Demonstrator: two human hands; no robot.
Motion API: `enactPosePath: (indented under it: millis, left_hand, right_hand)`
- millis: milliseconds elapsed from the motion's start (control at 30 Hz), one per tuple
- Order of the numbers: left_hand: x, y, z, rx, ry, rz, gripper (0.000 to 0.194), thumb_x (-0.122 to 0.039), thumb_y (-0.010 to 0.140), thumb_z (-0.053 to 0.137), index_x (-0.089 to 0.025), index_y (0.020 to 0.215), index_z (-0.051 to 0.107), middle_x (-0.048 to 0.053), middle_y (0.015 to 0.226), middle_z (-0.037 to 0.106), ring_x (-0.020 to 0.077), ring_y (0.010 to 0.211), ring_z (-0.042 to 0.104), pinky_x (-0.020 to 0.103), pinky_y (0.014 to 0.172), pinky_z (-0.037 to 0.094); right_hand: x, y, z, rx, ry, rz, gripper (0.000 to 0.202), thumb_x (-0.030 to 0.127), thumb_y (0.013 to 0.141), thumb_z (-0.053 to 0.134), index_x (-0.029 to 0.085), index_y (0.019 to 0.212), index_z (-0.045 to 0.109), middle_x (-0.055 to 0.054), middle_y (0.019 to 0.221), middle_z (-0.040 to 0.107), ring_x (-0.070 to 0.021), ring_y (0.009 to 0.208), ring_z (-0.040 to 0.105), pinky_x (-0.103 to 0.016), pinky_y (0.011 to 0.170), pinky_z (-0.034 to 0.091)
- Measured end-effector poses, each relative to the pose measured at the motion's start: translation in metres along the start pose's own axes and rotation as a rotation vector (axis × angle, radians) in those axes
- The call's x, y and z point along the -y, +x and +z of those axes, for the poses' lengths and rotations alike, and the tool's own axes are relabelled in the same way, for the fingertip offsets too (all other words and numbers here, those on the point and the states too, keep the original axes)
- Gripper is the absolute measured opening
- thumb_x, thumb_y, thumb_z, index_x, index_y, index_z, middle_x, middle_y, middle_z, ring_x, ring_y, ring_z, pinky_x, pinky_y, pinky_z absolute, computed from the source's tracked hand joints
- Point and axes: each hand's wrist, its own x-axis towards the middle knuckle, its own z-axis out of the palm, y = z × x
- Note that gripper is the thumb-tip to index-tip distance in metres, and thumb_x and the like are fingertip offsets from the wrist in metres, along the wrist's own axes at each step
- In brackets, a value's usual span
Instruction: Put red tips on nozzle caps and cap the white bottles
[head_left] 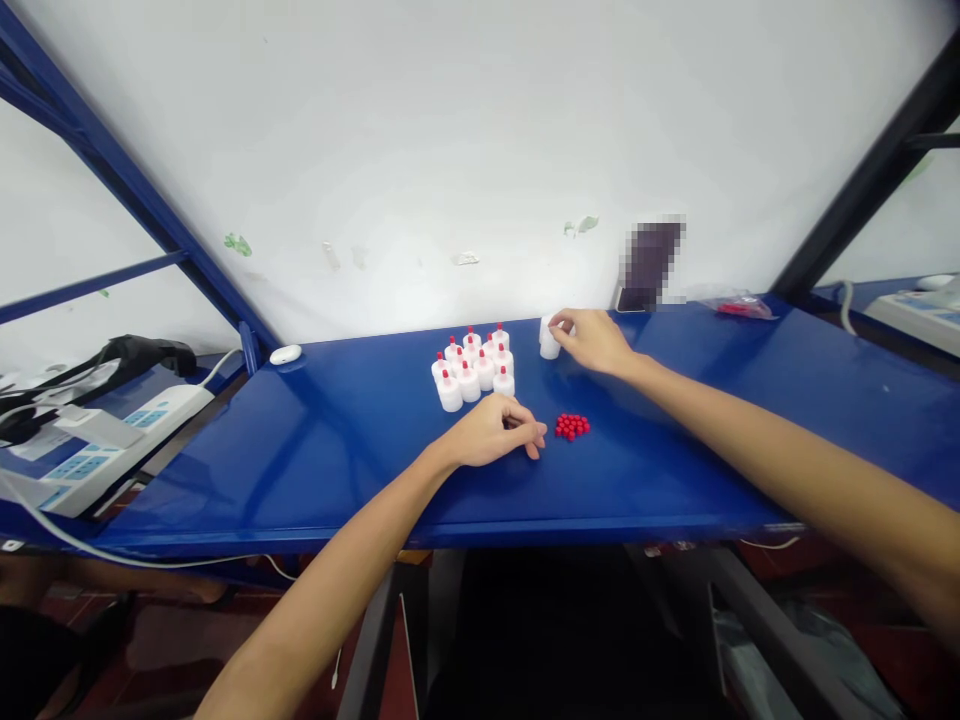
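Several small white bottles with red pointed caps (484, 372) stand upright in a cluster on the blue table (330, 450). My left hand (499, 430) rests just in front of the cluster, its fingers bent together; anything between the fingertips is too small to make out. Right of its fingertips lies a small pile of loose red caps (572, 427). Farther back, my right hand (592, 340) has its thumb and fingers closed at a white bottle (549, 345) without a visible red cap. Part of that bottle and whatever stands behind my right hand are hidden.
Against the wall leans a blurred dark device (651, 265). A clear bag with red pieces (739, 305) lies at the back right. The left side holds a white oval object (286, 354) and a power strip (127, 440) with cables.
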Motion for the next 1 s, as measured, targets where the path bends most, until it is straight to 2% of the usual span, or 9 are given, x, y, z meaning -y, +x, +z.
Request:
enactPosePath:
  millis: [167,267,400,533,667,767,833,933,1000]
  left_hand:
    - [0.004,0.001,0.002,-0.076,-0.074,-0.033,0.033,-0.043,0.094,0.056,-0.014,0.085,0.068,-0.001,0.054,0.058,0.0100,0.053,0.052,0.022,0.055,0.039]
    - [0.008,0.002,0.004,-0.137,-0.142,-0.085,0.032,-0.048,0.093,0.058,-0.016,0.100,0.059,-0.009,0.050,0.044,0.0071,0.044,0.040,0.020,0.046,0.028]
    - [0.010,0.002,0.006,-0.120,-0.205,-0.127,0.047,-0.055,0.092,0.058,-0.018,0.119,0.049,-0.011,0.051,0.040,0.0074,0.044,0.037,0.020,0.044,0.028]
    - [0.008,0.002,0.006,-0.104,-0.192,-0.081,0.046,-0.057,0.095,0.052,-0.016,0.115,0.052,-0.010,0.050,0.041,0.0068,0.040,0.039,0.019,0.042,0.028]
    - [0.008,0.002,0.005,-0.101,-0.137,-0.078,0.050,-0.054,0.096,0.051,-0.017,0.129,0.047,-0.008,0.050,0.052,0.0099,0.044,0.052,0.020,0.050,0.039]
    - [0.007,0.002,0.005,-0.078,-0.086,-0.067,0.045,-0.055,0.096,0.049,-0.015,0.115,0.055,-0.008,0.047,0.050,0.0093,0.042,0.048,0.020,0.049,0.037]
    - [0.005,0.002,0.005,-0.070,-0.047,-0.076,0.043,-0.055,0.096,0.049,-0.015,0.106,0.058,-0.007,0.046,0.048,0.0084,0.041,0.044,0.020,0.047,0.034]
    - [0.003,0.002,0.006,-0.081,0.007,-0.101,0.041,-0.055,0.095,0.051,-0.016,0.104,0.059,-0.008,0.045,0.048,0.0082,0.040,0.041,0.020,0.046,0.031]
    - [0.002,0.001,0.006,-0.099,0.064,-0.096,0.039,-0.055,0.094,0.053,-0.018,0.103,0.060,-0.008,0.046,0.046,0.0077,0.040,0.039,0.020,0.045,0.027]
  right_hand:
    - [0.017,-0.009,-0.021,-0.046,0.282,-0.065,0.029,0.037,0.088,0.059,0.015,0.098,0.073,-0.007,0.088,0.074,-0.0160,0.064,0.060,-0.031,0.067,0.045]
    - [0.030,-0.024,-0.034,0.131,0.543,-0.075,0.030,0.042,0.084,0.065,0.014,0.090,0.072,-0.007,0.081,0.072,-0.0119,0.053,0.054,-0.030,0.056,0.043]
    - [0.041,-0.041,-0.039,0.371,0.662,-0.136,0.027,0.042,0.080,0.071,0.015,0.084,0.072,-0.004,0.071,0.070,-0.0092,0.047,0.052,-0.027,0.049,0.041]
    - [0.044,-0.051,-0.038,0.460,0.694,-0.162,0.028,0.042,0.080,0.073,0.016,0.087,0.073,-0.001,0.065,0.067,-0.0098,0.048,0.055,-0.026,0.049,0.041]
    - [0.046,-0.058,-0.039,0.493,0.733,-0.192,0.029,0.045,0.082,0.071,0.017,0.089,0.074,-0.003,0.072,0.071,-0.0134,0.060,0.062,-0.028,0.060,0.048]
    - [0.039,-0.058,-0.045,0.495,0.641,-0.206,0.031,0.047,0.080,0.072,0.018,0.094,0.074,-0.003,0.076,0.072,-0.0146,0.066,0.063,-0.029,0.064,0.047]
    - [0.029,-0.054,-0.051,0.579,0.513,-0.187,0.033,0.047,0.079,0.073,0.019,0.095,0.073,-0.001,0.068,0.068,-0.0136,0.059,0.059,-0.028,0.058,0.043]
    - [0.013,-0.048,-0.059,0.812,0.352,-0.154,0.029,0.046,0.079,0.071,0.020,0.091,0.073,0.003,0.055,0.060,-0.0122,0.050,0.051,-0.027,0.053,0.037]
    - [0.006,-0.046,-0.060,0.896,0.314,-0.142,0.026,0.043,0.079,0.070,0.020,0.091,0.072,0.005,0.052,0.057,-0.0116,0.049,0.049,-0.027,0.052,0.036]
